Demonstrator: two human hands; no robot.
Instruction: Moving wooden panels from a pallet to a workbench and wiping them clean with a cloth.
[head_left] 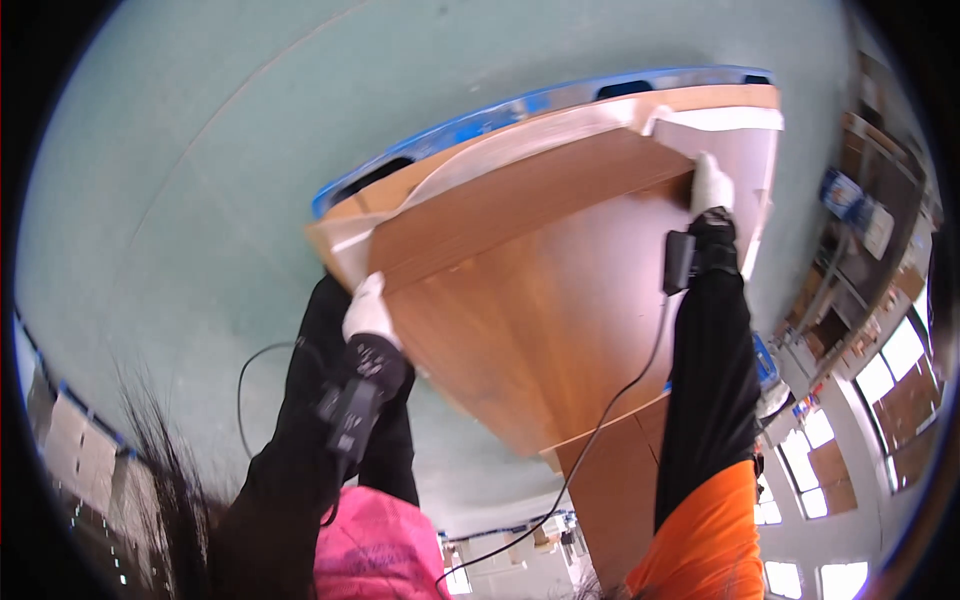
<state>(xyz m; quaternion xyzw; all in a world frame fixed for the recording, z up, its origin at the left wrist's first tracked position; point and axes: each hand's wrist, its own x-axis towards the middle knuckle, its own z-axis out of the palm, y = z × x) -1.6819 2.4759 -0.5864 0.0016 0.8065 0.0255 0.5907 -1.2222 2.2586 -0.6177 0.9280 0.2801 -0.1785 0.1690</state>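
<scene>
Wood-grain panel spans between both gloved hands, tilted, above a stack of similar boards and a blue pallet. Left hand is clamped on the panel's near-left corner; its fingertips are hidden behind the edge. Right hand is clamped on the far-right edge, palm side out of sight. A white sheet lies under the panel beyond both grips, partly covered. Small black devices sit on the wrists, their details unclear. No container shows.
</scene>
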